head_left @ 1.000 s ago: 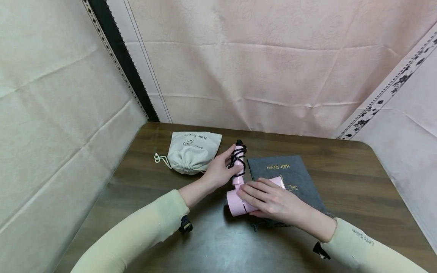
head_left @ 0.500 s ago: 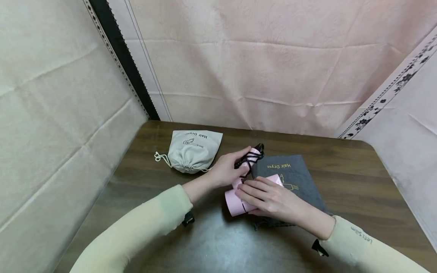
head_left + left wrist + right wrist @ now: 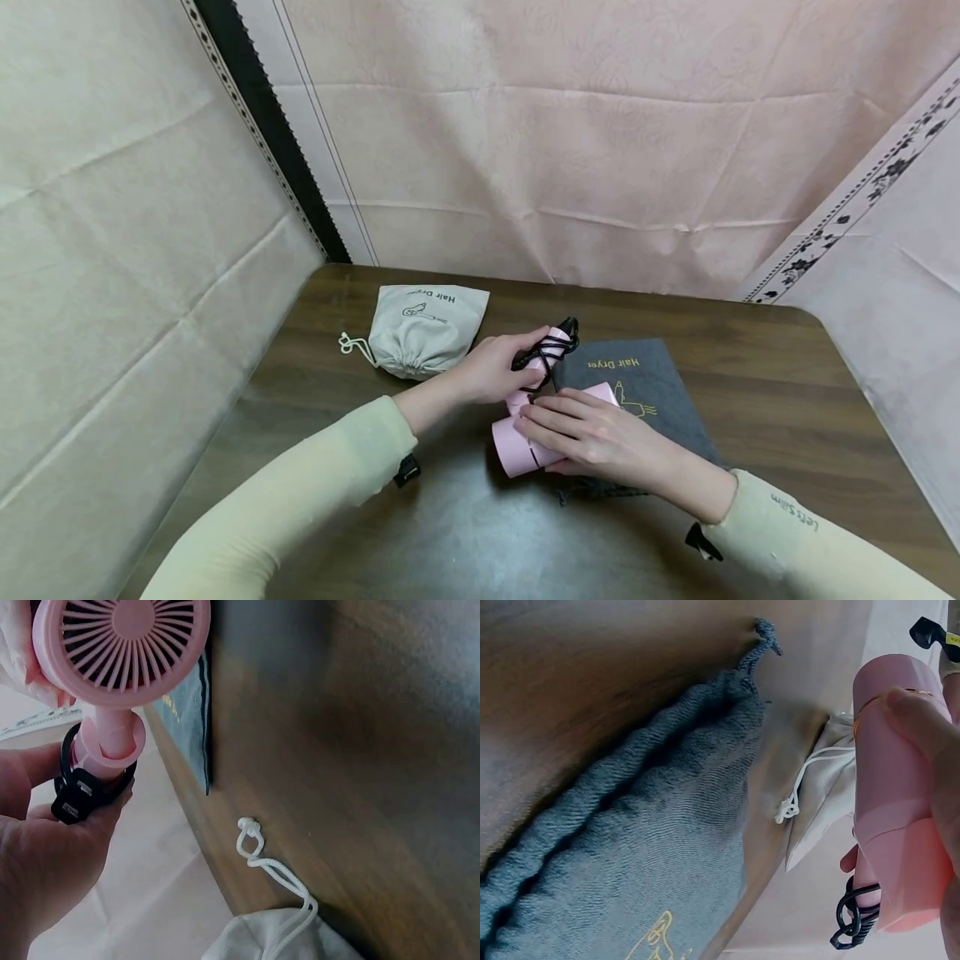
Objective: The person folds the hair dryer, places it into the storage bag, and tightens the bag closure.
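Observation:
A pink hair dryer is held by both hands over the table's middle. My left hand grips its handle, where a black cord is wound round. Across the barrel lies my right hand, fingers over the top and thumb beneath. In the left wrist view the slotted grille at the dryer's back faces the camera. The right wrist view shows the thumb against the smooth barrel. Under the right hand, overlapped by the dryer, lies a dark grey drawstring bag with gold "Hair Dryer" print.
A white drawstring pouch, also printed "Hair Dryer", lies left of the left hand, its cord trailing leftward. The brown wooden table ends at a pale curtain behind, with more cloth at both sides.
The handle with its wound cord has swung to the right, the left hand moving along with it. The right hand has stayed nearly still on the barrel. Both bags lie where they were.

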`<state>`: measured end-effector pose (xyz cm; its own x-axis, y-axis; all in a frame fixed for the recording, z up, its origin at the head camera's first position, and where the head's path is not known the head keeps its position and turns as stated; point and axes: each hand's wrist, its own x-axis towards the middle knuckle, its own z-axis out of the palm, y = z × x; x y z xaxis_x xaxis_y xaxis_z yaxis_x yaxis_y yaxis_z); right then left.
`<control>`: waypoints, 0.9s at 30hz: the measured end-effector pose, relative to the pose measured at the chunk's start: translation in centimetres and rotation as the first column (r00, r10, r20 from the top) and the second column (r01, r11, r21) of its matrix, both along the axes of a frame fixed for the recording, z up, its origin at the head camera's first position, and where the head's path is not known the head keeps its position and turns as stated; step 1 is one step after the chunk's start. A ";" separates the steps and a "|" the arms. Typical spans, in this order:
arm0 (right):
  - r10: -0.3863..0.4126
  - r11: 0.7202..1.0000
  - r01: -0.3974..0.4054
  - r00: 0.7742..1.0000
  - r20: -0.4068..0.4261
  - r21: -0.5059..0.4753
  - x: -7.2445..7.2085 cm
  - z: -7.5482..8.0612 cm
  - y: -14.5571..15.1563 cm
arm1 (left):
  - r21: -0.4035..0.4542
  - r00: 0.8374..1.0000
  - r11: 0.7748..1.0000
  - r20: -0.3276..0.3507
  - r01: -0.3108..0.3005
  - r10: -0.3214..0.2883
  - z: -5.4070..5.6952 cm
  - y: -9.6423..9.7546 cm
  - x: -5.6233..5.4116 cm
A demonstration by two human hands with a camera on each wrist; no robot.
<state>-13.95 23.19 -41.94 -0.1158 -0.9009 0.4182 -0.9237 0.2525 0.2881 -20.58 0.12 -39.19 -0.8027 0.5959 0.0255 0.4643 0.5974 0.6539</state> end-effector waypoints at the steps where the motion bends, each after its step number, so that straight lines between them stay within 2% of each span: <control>1: -0.001 1.000 0.001 1.000 0.002 0.001 0.0 0.1 -0.1 | -0.002 1.000 1.000 0.000 0.007 -0.007 0.0 -0.1 -0.1; 11: 0.040 0.999 -0.040 0.999 0.000 0.019 0.0 0.3 -0.2 | -0.031 0.995 0.995 0.031 0.092 -0.091 0.2 -1.0 -0.5; 21: 0.070 0.997 -0.070 0.998 -0.001 0.032 0.1 0.1 -0.4 | -0.027 0.985 0.986 0.066 0.164 -0.162 0.5 -1.6 -0.3; 27: 0.086 0.995 -0.086 0.996 -0.001 0.045 -0.1 0.0 -0.5 | -0.048 0.979 0.978 0.041 0.203 -0.201 0.5 -1.5 -0.3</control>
<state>-14.09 22.67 -41.92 -0.0362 -0.9252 0.3777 -0.9406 0.1593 0.3000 -20.86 -1.35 -38.74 -0.6656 0.7454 -0.0359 0.5554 0.5270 0.6433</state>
